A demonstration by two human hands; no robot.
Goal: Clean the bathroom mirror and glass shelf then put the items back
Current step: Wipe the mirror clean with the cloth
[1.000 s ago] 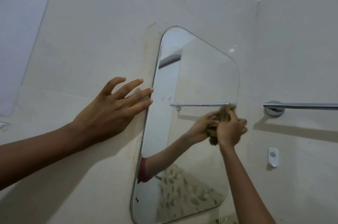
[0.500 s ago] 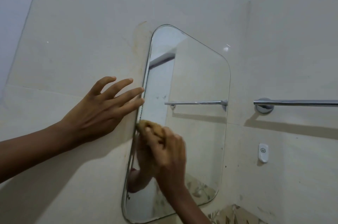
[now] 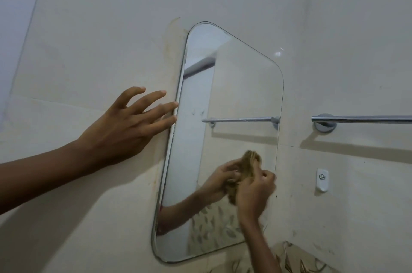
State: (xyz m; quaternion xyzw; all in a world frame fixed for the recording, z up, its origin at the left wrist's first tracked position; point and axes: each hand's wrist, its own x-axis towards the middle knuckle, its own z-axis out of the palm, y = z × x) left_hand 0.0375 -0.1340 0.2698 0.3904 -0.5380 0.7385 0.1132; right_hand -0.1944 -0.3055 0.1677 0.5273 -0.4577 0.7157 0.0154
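- Bathroom wall (image 3: 100, 38): pale cream tiles, meeting a 2nd tiled wall in a corner at the right.
- 1 mirror (image 3: 234, 85): tall, rounded corners, fixed flat to the wall; small dark specks on the glass near its left edge.
- 1 brownish stain (image 3: 172, 36): on the tile just beside the mirror's upper left corner.
- Left hand (image 3: 124, 125): released, fingers straight and spread, palm flat on the wall, fingertips touching the mirror's left edge.
- Right hand (image 3: 254, 192): clenched round the cloth, held against the glass low on the mirror, near its right edge.
- 1 cloth (image 3: 252, 161): tan, bunched, touching the glass; it and the hand are doubled in the reflection.
- 1 towel bar (image 3: 361, 119): chrome, right of the mirror, also reflected in it.
- 1 white hook (image 3: 322, 180): on the tile below the bar.
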